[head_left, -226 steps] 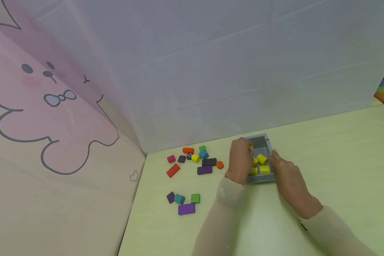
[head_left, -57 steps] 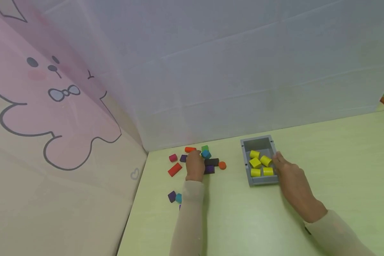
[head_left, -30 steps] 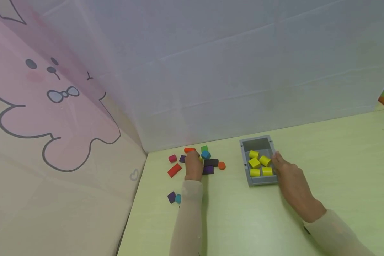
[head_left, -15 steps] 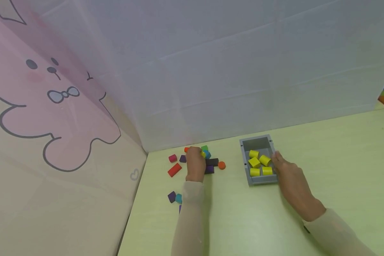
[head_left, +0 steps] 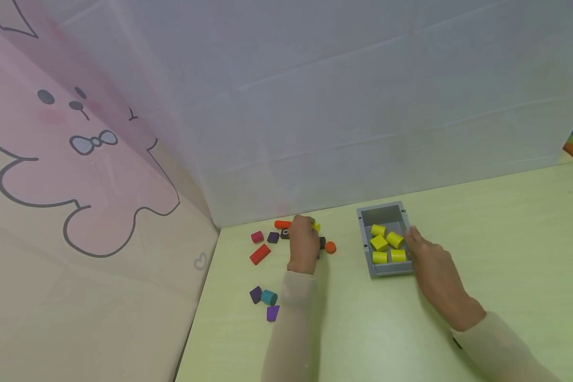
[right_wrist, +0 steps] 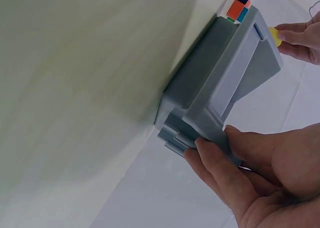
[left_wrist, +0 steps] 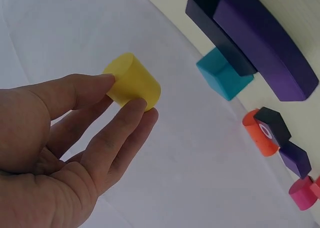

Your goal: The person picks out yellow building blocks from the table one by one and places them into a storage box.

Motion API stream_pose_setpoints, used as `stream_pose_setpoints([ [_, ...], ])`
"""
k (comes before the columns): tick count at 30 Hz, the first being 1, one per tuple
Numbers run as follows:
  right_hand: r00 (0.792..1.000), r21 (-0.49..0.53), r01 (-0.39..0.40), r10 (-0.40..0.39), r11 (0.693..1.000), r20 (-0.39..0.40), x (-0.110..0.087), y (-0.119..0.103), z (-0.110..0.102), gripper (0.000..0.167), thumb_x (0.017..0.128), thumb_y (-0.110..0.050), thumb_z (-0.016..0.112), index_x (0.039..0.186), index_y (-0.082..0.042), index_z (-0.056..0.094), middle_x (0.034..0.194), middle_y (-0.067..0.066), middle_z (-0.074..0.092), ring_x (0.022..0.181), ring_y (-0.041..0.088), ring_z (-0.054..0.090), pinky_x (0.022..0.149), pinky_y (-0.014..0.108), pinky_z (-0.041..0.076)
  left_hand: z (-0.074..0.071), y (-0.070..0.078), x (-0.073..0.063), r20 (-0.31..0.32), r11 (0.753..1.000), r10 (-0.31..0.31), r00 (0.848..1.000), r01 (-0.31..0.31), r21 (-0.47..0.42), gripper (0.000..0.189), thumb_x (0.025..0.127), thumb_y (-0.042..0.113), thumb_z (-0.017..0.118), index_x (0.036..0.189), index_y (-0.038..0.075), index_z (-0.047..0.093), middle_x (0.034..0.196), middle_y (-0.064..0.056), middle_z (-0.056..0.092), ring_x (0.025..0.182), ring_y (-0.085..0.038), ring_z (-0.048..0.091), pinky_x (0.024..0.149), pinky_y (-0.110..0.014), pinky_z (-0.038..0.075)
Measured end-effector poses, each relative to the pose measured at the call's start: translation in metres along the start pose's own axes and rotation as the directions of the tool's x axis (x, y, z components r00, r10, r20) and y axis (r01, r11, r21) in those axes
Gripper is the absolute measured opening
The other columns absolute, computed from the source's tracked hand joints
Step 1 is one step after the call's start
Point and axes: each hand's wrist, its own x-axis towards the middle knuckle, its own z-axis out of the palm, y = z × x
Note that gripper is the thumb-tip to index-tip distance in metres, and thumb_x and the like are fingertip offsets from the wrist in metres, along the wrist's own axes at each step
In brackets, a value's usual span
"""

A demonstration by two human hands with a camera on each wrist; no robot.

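Thumb and fingers of my left hand (head_left: 303, 245) pinch a yellow cylinder block (left_wrist: 132, 81), raised above the scattered blocks at the back of the table. In the left wrist view, a teal block (left_wrist: 225, 73) and a long purple block (left_wrist: 267, 42) lie beyond it. My right hand (head_left: 436, 278) grips the right wall of a grey open-topped box (head_left: 392, 269), thumb on one side and fingers on the other in the right wrist view. Several yellow blocks (head_left: 379, 243) lie inside the box. My left hand hides part of the block cluster in the head view.
Left of my left hand lie an orange cylinder (head_left: 282, 224), a red block (head_left: 260, 254) and a pink cylinder (head_left: 257, 237). Nearer are a teal cylinder (head_left: 269, 297) and a purple block (head_left: 272, 313). An orange disc-like piece (head_left: 330, 248) sits left of the box. A pale wall (head_left: 315, 132) stands behind.
Earlier my left hand was at the box, then went left to the block cluster. It has picked up the yellow cylinder and is moving right with it. My right hand stays at the box.
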Motion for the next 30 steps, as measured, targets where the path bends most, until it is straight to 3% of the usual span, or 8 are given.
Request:
stream_pose_setpoints([
  [5, 1.000, 0.009, -0.004, 0.004, 1.000, 0.002, 0.000, 0.000, 0.000, 0.047, 0.091, 0.016, 0.068, 0.136, 0.020, 0.056, 0.142, 0.040, 0.051, 0.057, 0.035, 0.068, 0.049, 0.038, 0.056, 0.002, 0.008, -0.002, 0.000, 1.000, 0.005, 1.000, -0.005, 0.018, 0.029, 0.093, -0.017, 0.062, 0.118, -0.010, 0.074, 0.116, -0.021, 0.069, 0.113, -0.034, 0.070, 0.096, -0.040, 0.061],
  [11, 1.000, 0.011, 0.000, 0.000, 1.000, -0.004, 0.000, 0.000, 0.000, 0.046, 0.091, 0.017, 0.068, 0.135, 0.021, 0.056, 0.142, 0.041, 0.052, 0.062, 0.040, 0.069, 0.051, 0.040, 0.058, 0.004, 0.019, -0.005, 0.016, 1.000, 0.000, 1.000, 0.001, -0.030, 0.027, 0.096, -0.012, 0.066, 0.121, -0.008, 0.074, 0.119, -0.020, 0.069, 0.114, -0.033, 0.070, 0.098, -0.040, 0.060],
  [17, 1.000, 0.017, 0.002, -0.002, 1.000, -0.007, -0.001, 0.000, 0.000, 0.046, 0.091, 0.017, 0.068, 0.135, 0.021, 0.056, 0.142, 0.041, 0.051, 0.071, 0.048, 0.071, 0.054, 0.044, 0.059, 0.008, 0.030, -0.011, 0.002, 0.997, 0.078, 0.997, -0.078, 0.009, 0.025, 0.094, -0.013, 0.068, 0.118, -0.008, 0.076, 0.116, -0.019, 0.069, 0.109, -0.033, 0.071, 0.091, -0.037, 0.062],
  [24, 1.000, 0.017, 0.006, -0.006, 1.000, -0.013, -0.001, 0.002, 0.001, 0.046, 0.091, 0.017, 0.067, 0.135, 0.021, 0.056, 0.142, 0.040, 0.052, 0.058, 0.035, 0.067, 0.050, 0.038, 0.057, 0.015, 0.044, -0.016, 0.018, 0.991, 0.131, 0.991, -0.131, 0.022, 0.024, 0.096, -0.010, 0.067, 0.118, -0.006, 0.076, 0.114, -0.017, 0.071, 0.108, -0.030, 0.072, 0.093, -0.035, 0.062],
  [30, 1.000, 0.013, 0.019, -0.019, 1.000, -0.020, -0.001, 0.001, 0.000, 0.046, 0.091, 0.018, 0.067, 0.136, 0.020, 0.056, 0.141, 0.041, 0.052, 0.062, 0.042, 0.069, 0.052, 0.041, 0.059, 0.021, 0.054, -0.019, 0.006, 0.981, 0.193, 0.981, -0.193, 0.006, 0.023, 0.096, -0.011, 0.066, 0.115, -0.006, 0.077, 0.111, -0.016, 0.071, 0.105, -0.030, 0.073, 0.092, -0.032, 0.062],
])
